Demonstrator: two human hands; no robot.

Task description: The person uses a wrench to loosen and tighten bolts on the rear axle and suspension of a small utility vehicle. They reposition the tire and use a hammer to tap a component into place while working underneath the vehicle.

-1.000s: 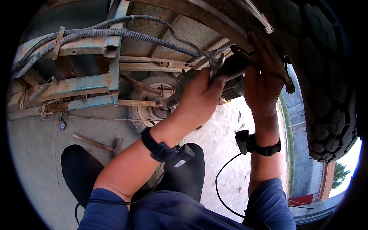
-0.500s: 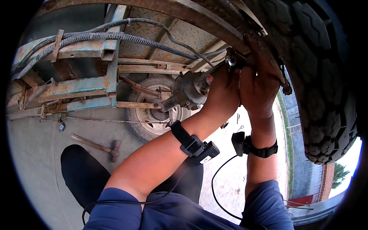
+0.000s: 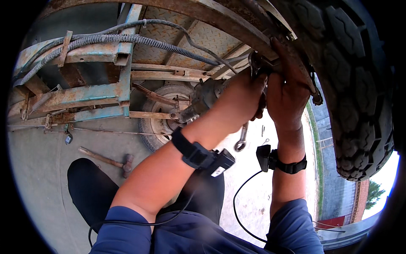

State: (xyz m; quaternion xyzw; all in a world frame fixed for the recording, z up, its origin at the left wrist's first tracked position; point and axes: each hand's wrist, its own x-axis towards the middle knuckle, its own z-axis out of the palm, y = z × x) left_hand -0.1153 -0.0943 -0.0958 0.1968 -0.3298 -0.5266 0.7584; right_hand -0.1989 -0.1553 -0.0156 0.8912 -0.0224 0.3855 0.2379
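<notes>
My left hand [image 3: 247,95] is closed around a metal wrench [image 3: 243,134]. Below the fist hangs its ring end, and a shiny curved metal piece, perhaps its other end, shows above the hand by the axle parts. Close beside it, my right hand [image 3: 288,99] reaches up against a rusty bracket [image 3: 302,72] next to the big tyre. One of its fingers stretches up along the metal; the rest curl in under the beam, where what they grip is hidden. Both hands are below a rusty curved beam [image 3: 220,19].
A knobbly black tyre [image 3: 351,106] stands close at the right. To the left are a rusty blue frame [image 3: 93,95] and a corrugated hose [image 3: 127,39]. Another wheel [image 3: 150,131] lies beyond the axle housing [image 3: 203,101]. A hammer [image 3: 103,158] rests on the floor.
My left hand and forearm have swung a little left and down, and the wrench's ring end now shows more below the fist. The right hand has hardly moved.
</notes>
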